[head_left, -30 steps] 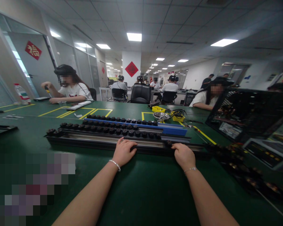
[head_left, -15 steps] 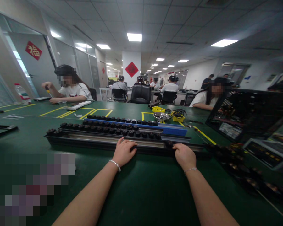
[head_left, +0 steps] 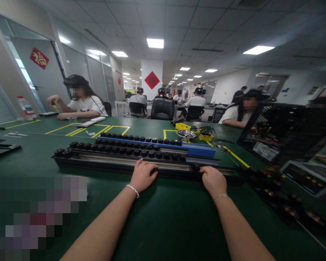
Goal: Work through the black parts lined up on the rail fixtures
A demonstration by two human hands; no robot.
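A long black rail [head_left: 97,163] with a pale metallic channel lies crosswise in front of me. My left hand [head_left: 143,177] grips its near wall around the middle, fingers over the rim and thumb on the near side. Farther right, my right hand [head_left: 214,180] is closed, its fingertips at a small dark round piece [head_left: 196,166] that sits in the channel. The fingers partly hide their contact with it. Two similar dark round pieces [head_left: 67,153] sit at the rail's left end.
Behind lie another black rail [head_left: 130,150] and a blue rail [head_left: 198,149], both lined with dark round pieces. More dark parts [head_left: 285,201] lie at right, near a metal box [head_left: 309,179] and an open computer case [head_left: 282,130]. A steel bowl [head_left: 186,134] and yellow bins [head_left: 182,126] stand beyond. Co-workers sit across.
Both hands and the rail stay almost in place. At the far left edge, a dark flat object has come further into view.
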